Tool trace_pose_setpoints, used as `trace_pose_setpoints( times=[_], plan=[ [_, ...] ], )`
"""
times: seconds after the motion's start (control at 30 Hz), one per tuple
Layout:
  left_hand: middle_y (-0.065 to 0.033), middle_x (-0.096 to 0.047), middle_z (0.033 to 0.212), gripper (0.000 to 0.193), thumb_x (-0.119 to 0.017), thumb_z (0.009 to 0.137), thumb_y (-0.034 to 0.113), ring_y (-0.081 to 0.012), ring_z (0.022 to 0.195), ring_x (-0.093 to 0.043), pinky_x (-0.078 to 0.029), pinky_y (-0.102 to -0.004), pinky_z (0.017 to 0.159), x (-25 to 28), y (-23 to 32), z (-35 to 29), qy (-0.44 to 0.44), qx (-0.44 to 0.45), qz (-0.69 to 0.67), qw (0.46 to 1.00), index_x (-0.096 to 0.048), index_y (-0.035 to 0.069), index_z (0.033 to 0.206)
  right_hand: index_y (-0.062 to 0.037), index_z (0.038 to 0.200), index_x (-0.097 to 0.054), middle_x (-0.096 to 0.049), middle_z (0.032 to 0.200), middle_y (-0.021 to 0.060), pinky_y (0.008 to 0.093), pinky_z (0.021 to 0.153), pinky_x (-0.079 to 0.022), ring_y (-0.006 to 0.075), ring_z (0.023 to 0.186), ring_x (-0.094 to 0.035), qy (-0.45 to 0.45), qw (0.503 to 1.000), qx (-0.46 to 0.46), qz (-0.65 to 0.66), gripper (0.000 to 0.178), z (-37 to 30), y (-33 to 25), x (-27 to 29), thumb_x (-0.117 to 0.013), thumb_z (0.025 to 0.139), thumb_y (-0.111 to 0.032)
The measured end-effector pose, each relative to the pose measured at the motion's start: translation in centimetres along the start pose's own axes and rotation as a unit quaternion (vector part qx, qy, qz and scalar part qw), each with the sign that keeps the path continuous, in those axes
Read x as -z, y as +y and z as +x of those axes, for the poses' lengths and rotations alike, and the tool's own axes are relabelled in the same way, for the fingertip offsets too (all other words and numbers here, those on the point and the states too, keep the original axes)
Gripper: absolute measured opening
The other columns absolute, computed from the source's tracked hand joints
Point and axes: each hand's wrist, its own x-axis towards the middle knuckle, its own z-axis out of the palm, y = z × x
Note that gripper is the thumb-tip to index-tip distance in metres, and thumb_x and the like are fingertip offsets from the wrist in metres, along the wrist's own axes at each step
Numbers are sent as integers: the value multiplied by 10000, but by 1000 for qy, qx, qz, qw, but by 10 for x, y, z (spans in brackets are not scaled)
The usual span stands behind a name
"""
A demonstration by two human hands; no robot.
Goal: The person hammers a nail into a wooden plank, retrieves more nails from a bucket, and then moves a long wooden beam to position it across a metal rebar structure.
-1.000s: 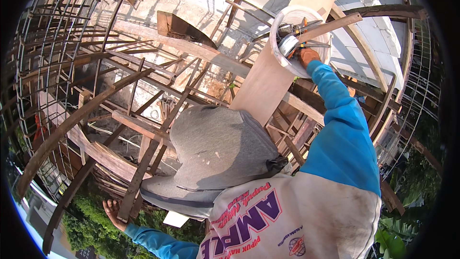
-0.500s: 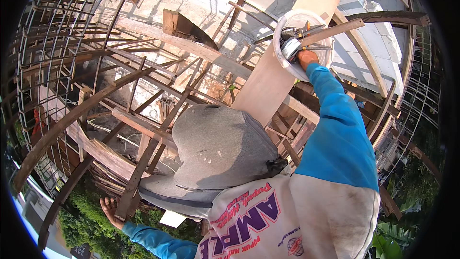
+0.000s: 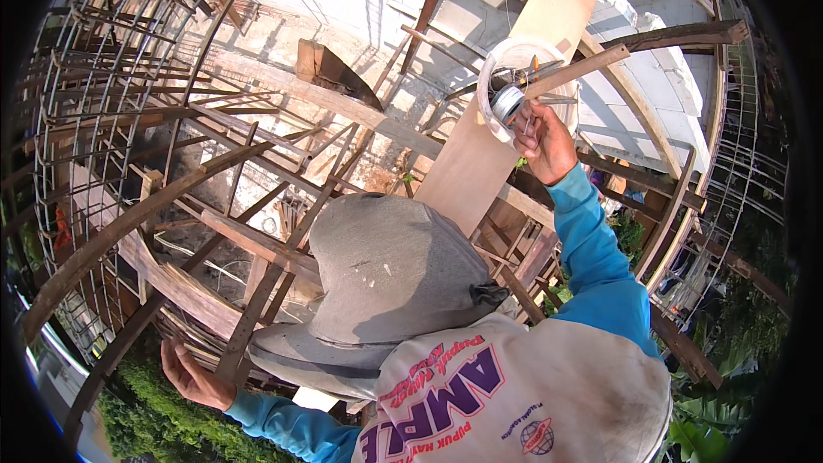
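Note:
My right hand (image 3: 549,147) is beside the near rim of a white bucket (image 3: 492,69), its fingers curled and pinched together. Thin, shiny slivers seem to show at the fingertips, too small to name. Inside the bucket, next to those fingers, is a round grey-and-white object (image 3: 507,105). A wooden handle or stick (image 3: 583,70) juts out over the bucket's right side, with orange-tipped tools (image 3: 536,63) behind it. The bucket stands on a pale plank (image 3: 467,173). My left hand (image 3: 195,377) is open at the lower left, beside a dark wooden beam (image 3: 233,350), apparently holding nothing.
Grey trousers over my bent leg (image 3: 386,249) fill the middle. Steel rebar cages (image 3: 94,111) rise at the left, and wooden beams (image 3: 146,193) cross around me. A debris-strewn floor (image 3: 274,51) lies far below. Pale block walls (image 3: 669,86) stand at the right.
My right hand has drawn out of the bucket toward me, fingers now pinched. My left hand has come away from the beam edge and turned a little.

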Motion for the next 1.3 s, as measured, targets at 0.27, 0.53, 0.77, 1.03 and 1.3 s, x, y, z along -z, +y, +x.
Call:
trace_pose_setpoints(
  times=[0.27, 0.53, 0.77, 1.03, 1.3],
  plan=[
    [-169, -487, 1238, 479, -447, 927, 333, -236, 1109, -501, -401, -350, 928, -161, 116, -99, -483, 234, -375, 756, -416, -29, 1238, -24, 1073, -508, -528, 897, 77, 276, 744, -446, 162, 835, -527, -152, 987, -23, -56, 370, -31, 44, -153, -378, 956, -350],
    [-124, -625, 960, 543, -681, 767, 419, -240, 871, -597, -466, -336, 779, -185, 128, -124, -370, 358, -567, 644, -553, 10, 1101, 14, 1248, -409, -448, 1238, 202, 363, 949, -370, 281, 1184, -428, -196, 803, 337, -451, 455, -73, 81, -224, -422, 946, -326],
    [-161, -579, 1007, 351, -367, 953, 207, -258, 976, -571, -490, -358, 831, -197, 74, -120, -435, 343, -628, 546, -438, -41, 1190, 11, 996, -611, -631, 944, 95, 290, 785, -454, 176, 909, -588, -57, 830, 401, -384, 243, -42, 30, -144, -474, 930, -179],
    [-251, -455, 1243, 485, -404, 846, 90, -347, 1155, -471, -410, -433, 984, -165, 71, -91, -418, 381, -629, 534, -322, -60, 1300, -100, 1257, -433, -372, 1358, 95, 436, 1052, -232, 265, 1300, -275, 367, 284, 180, -867, 429, 91, -83, 149, -467, 830, -115],
    [-220, -493, 1215, 386, -430, 931, 117, -304, 1136, -501, -422, -382, 964, -120, 52, -87, -404, 320, -554, 654, -360, -42, 1275, -128, 1176, -528, -574, 1165, 69, 452, 1016, -293, 241, 1103, -533, 277, 189, -85, -938, 349, 96, -105, 114, -532, 834, -195]
  ],
)
